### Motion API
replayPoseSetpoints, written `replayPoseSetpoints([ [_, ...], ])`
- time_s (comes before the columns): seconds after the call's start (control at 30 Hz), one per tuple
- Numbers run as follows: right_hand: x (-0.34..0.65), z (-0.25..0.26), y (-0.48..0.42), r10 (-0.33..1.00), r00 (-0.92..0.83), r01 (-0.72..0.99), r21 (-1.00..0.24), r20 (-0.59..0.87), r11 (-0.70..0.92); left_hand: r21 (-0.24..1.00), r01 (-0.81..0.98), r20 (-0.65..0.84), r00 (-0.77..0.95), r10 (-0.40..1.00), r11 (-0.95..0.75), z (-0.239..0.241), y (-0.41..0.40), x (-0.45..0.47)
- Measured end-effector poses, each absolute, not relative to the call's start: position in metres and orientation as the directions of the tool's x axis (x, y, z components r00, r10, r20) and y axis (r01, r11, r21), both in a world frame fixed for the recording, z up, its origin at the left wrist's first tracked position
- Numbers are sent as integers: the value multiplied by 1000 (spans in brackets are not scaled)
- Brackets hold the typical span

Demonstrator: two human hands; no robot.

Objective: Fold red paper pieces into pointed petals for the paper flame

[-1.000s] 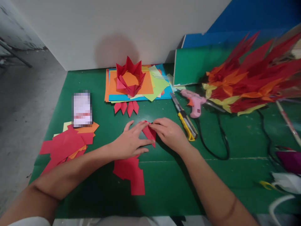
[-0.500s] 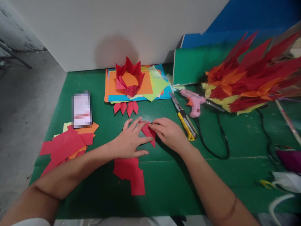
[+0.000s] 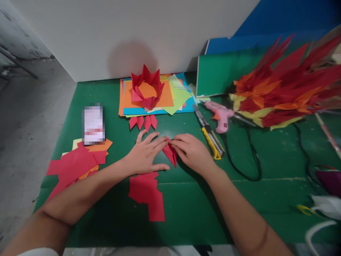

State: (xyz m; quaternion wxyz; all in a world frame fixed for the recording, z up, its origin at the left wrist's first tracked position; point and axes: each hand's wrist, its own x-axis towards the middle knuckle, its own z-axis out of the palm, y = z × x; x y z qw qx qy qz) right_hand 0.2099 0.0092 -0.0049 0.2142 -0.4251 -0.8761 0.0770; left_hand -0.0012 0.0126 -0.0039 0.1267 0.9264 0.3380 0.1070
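Observation:
A small folded piece of red paper (image 3: 171, 154) lies on the green table, its point towards me. My right hand (image 3: 193, 151) pinches its upper edge between thumb and fingers. From the other side my left hand (image 3: 145, 153) lies with fingers spread, its index and middle fingertips touching the top of the fold. The left thumb is stretched out beside the piece, apart from it. Just below the left hand is a cut red paper scrap (image 3: 147, 195). Small red folded points (image 3: 143, 122) rest beyond my hands, near a ring of folded red paper (image 3: 146, 101).
Coloured sheets (image 3: 160, 111) lie under the ring. On the right are a yellow box cutter (image 3: 210, 138), a pink glue gun (image 3: 220, 115) with a black cord, and a red-orange paper bundle (image 3: 287, 89). On the left, a blurred-out rectangular object (image 3: 93, 124) sits by red paper scraps (image 3: 77, 161).
My left thumb has drawn back off the red folded paper, and the left fingertips have shifted to its top edge near the right hand. The right hand keeps its pinch.

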Motion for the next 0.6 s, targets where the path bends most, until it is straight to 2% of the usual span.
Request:
replayPoseSetpoints([
  [0.13,207,-5,8,800,-524,732,-326,293,598,298,611,119,738,664,-733,-3,12,-1],
  [0.6,216,7,5,839,-484,818,-211,249,535,303,614,148,725,673,-729,-4,10,0],
])
